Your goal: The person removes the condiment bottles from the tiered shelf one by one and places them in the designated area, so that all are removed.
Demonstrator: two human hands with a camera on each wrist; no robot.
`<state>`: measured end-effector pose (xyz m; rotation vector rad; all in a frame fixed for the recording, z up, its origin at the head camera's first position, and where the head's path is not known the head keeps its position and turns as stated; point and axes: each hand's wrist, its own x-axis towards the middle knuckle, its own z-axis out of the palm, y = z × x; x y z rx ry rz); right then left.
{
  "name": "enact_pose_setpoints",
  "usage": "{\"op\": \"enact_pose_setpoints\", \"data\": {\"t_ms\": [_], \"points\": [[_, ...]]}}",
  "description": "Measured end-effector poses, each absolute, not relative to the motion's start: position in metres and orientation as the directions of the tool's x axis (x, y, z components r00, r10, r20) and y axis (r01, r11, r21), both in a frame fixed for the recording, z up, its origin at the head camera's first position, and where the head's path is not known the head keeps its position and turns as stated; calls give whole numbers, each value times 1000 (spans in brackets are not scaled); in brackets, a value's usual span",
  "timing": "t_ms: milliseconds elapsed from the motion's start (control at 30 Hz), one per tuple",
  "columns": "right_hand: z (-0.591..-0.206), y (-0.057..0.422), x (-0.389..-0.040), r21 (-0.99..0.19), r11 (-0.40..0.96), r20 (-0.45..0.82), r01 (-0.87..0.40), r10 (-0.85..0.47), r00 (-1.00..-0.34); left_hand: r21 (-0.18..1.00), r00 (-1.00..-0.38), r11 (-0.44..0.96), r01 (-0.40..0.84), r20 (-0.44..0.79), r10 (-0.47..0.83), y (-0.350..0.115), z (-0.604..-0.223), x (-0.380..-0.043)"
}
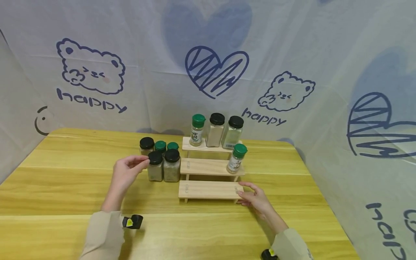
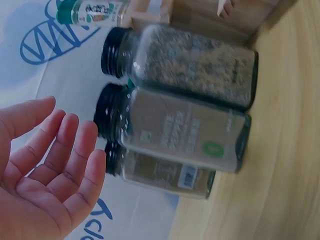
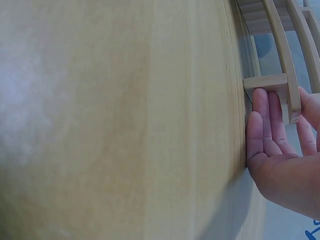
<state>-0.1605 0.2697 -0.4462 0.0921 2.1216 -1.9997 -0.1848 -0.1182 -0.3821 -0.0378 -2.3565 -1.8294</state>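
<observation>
At the left of the head view my left hand (image 1: 128, 170) is beside a square glass jar (image 1: 155, 170) with a black lid. Its fingers are loosely bent near the lid, and the left wrist view shows the palm holding nothing. That jar (image 2: 182, 127) contains beige powder and has a green mark on its label. My right hand (image 1: 256, 199) grips the right end of the lowest tier of a wooden stepped rack (image 1: 208, 189), thumb on the board and fingers underneath by its leg (image 3: 267, 82).
A second black-lidded jar (image 1: 171, 168) stands against the first, with several others behind. Two black-lidded jars and a green-capped bottle (image 1: 196, 131) occupy the top tier. Another green-capped bottle (image 1: 235, 160) stands at the middle tier's right end. A printed cloth (image 1: 152, 72) hangs behind the table.
</observation>
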Motion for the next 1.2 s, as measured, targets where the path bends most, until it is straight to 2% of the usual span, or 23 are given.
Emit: {"op": "enact_pose_setpoints", "data": {"t_ms": [567, 1200], "points": [[-447, 272, -160, -976, 83, -210, 202, -107, -972, 958, -975, 194, 213, 221, -20, -80, -381, -187], [-443, 270, -158, -977, 79, -206, 197, -124, -971, 951, -973, 206, 230, 218, 80, -32, -379, -192]]}}
